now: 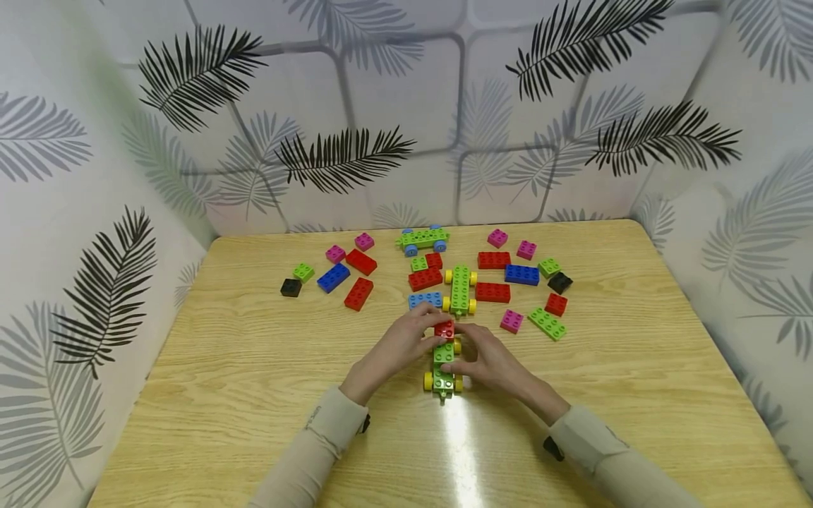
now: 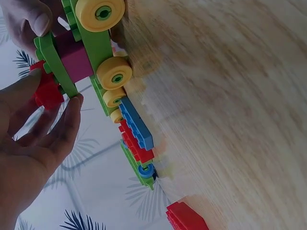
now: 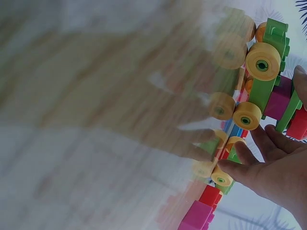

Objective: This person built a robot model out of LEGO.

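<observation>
A green wheeled toy base point(image 1: 443, 384) with yellow wheels stands on the table in front of me. A magenta brick point(image 2: 74, 62) sits on it, then a green plate point(image 2: 57, 67) and a red brick point(image 1: 444, 329) on top. From the left, my left hand point(image 1: 406, 339) holds the red brick between thumb and fingers, one fingertip touching the plate's end. My right hand point(image 1: 489, 361) reaches around the other side, its thumb on the near end of the green plate and its forefinger by the far end. Its lower fingers are beside the base.
Just beyond are a second yellow-wheeled green base point(image 1: 460, 289), a light blue brick point(image 1: 425, 300) and a red brick point(image 1: 425, 279). A blue-wheeled green base point(image 1: 423, 239) stands at the back. Loose bricks, including two blue bricks point(image 1: 333, 278), point(image 1: 522, 274), lie on both sides.
</observation>
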